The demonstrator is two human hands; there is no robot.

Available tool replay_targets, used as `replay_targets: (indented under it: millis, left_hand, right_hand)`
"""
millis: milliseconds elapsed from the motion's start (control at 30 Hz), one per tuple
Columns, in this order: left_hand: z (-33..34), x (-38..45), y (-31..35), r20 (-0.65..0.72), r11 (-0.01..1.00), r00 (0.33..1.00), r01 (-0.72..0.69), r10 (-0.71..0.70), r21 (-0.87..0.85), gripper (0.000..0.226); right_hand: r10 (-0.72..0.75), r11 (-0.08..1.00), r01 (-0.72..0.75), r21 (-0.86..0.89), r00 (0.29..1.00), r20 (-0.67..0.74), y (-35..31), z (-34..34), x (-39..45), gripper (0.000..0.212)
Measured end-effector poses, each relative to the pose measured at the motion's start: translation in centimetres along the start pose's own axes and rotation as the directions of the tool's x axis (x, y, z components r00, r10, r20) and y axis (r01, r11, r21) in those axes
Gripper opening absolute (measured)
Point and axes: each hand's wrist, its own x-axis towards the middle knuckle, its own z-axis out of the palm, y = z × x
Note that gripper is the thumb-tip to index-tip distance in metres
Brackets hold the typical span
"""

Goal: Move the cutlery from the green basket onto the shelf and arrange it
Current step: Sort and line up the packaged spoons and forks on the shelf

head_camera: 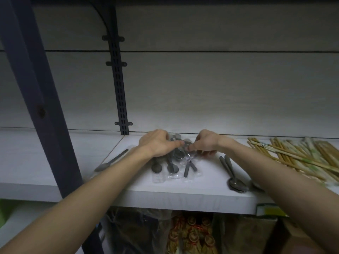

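On shelf point(183, 197), both hands pinch plastic-wrapped spoons pkg point(176, 162).

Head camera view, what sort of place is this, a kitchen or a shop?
Probably a shop or stockroom: a white shelf on slotted wall uprights, a heap of wrapped chopsticks, and both hands working on bagged grey spoons.
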Motion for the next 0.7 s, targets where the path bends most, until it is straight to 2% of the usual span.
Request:
replay_targets:
  millis: [67, 133, 200, 333, 433, 533, 600, 700]
  left_hand:
    - [0.5, 0.3, 0.5, 0.022, 0.997, 1.000, -0.021, 0.020, 0.069, 0.062]
    - [0.7, 0.6, 0.3, 0.049, 0.995, 0.998, -0.044, 0.039, 0.093, 0.049]
    - [0.5, 0.8, -0.3, 0.073, 0.998, 0.997, -0.040, 0.036, 0.054, 0.038]
    - [-0.1, 0.8, -1.4, 0.129, 0.999, 0.992, 0.000, 0.005, -0.039, 0.041]
    - [-0.5, 1.0, -2.0, 0.156, 0.999, 0.988, -0.005, 0.013, -0.047, 0.035]
    - [-0.8, 1.1, -2.0, 0.159, 1.000, 0.987, -0.031, 0.030, 0.005, 0.044]
    - [-0.8, 1.4, -1.7, 0.113, 0.996, 0.991, -0.075, 0.068, 0.053, 0.056]
    - [-0.5, 2.1, -1.0, 0.041, 0.985, 0.985, -0.170, 0.169, 0.020, 0.057]
  right_hand:
    - [-0.012, 0.997, 0.013, 0.076, 1.000, -0.016, 0.3, 0.0, -0.5, 0.031]
    - [-0.031, 0.994, 0.032, 0.102, 0.999, -0.011, 0.6, -0.3, -1.2, 0.024]
    - [-0.041, 0.993, 0.041, 0.109, 0.999, -0.004, 1.2, -0.8, -1.5, 0.023]
    - [-0.071, 0.987, 0.082, 0.141, 0.994, -0.079, 2.3, -1.9, -2.0, 0.019]
    - [-0.078, 0.974, 0.082, 0.210, 0.997, -0.031, 3.1, -2.5, -2.5, 0.018]
    - [-0.104, 0.979, 0.085, 0.187, 0.990, 0.094, 3.7, -2.6, -3.1, 0.027]
    - [-0.127, 0.974, 0.105, 0.200, 0.987, 0.101, 4.0, -2.6, -3.3, 0.030]
    - [-0.155, 0.969, 0.134, 0.209, 0.984, 0.088, 4.1, -2.9, -3.7, 0.026]
